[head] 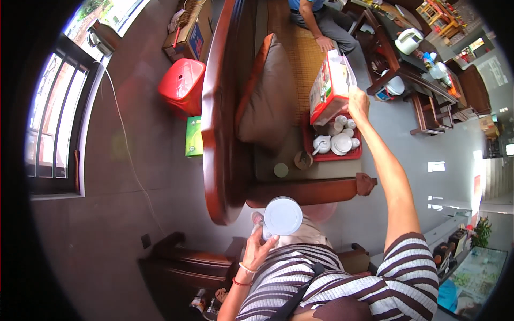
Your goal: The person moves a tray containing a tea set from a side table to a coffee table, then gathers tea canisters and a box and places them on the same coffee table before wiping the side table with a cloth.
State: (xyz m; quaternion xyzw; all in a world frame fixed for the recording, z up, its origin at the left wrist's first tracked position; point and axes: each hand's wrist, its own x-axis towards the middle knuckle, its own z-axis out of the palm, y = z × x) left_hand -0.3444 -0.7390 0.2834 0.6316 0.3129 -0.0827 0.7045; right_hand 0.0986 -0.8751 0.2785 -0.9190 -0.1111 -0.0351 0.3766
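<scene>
My left hand (258, 249) grips a pale round-topped lidded item (283, 216) in front of my body; its sides are mostly hidden. With my arm stretched out, my right hand (358, 103) holds a red and white carton (330, 90) by its pale strap. The carton is tilted over the far edge of a red plastic basket (337, 157). In that basket lie a white teapot (322, 143), white saucers (341, 143) and several white cups (341, 120). A round green disc (281, 170) and a small round container (303, 160) sit beside the basket on the wooden bench.
A brown cushion (270, 96) leans on the bench back. Another person (321, 24) sits at the bench's far end. A red lidded bin (182, 84) and a green box (194, 136) stand behind the bench. A dark table (413, 66) holds a white kettle (408, 41).
</scene>
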